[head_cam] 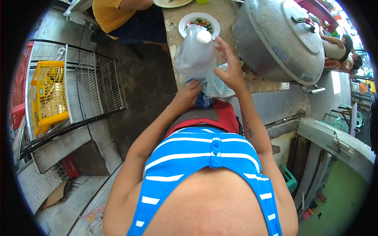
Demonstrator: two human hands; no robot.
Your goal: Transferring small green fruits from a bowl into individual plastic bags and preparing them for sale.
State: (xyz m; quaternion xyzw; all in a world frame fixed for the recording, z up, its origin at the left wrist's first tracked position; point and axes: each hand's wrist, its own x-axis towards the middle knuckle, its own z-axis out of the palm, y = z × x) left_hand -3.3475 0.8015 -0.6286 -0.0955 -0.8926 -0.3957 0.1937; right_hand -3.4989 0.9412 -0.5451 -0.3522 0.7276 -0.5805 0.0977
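A cloudy plastic bag (196, 57) with a round white thing (204, 37) at its top stands on the worn tabletop (174, 32), in front of a white plate (182, 25) of small green fruits and red chillies. To the right of the bag is my right hand (230, 66), raised with its fingers apart and nothing in them. My left hand (190, 93) lies at the table's near edge, its fingers on a blue plastic bag (203, 101); whether they grip it is hard to tell. A white plastic packet (218, 85) with printing lies between my hands.
A large lidded metal pot (274, 41) stands at the right of the table. A person in a yellow top (109, 14) sits at the far left. White wire racks (88, 88) with a yellow basket (50, 97) are at left. More people are at the far right.
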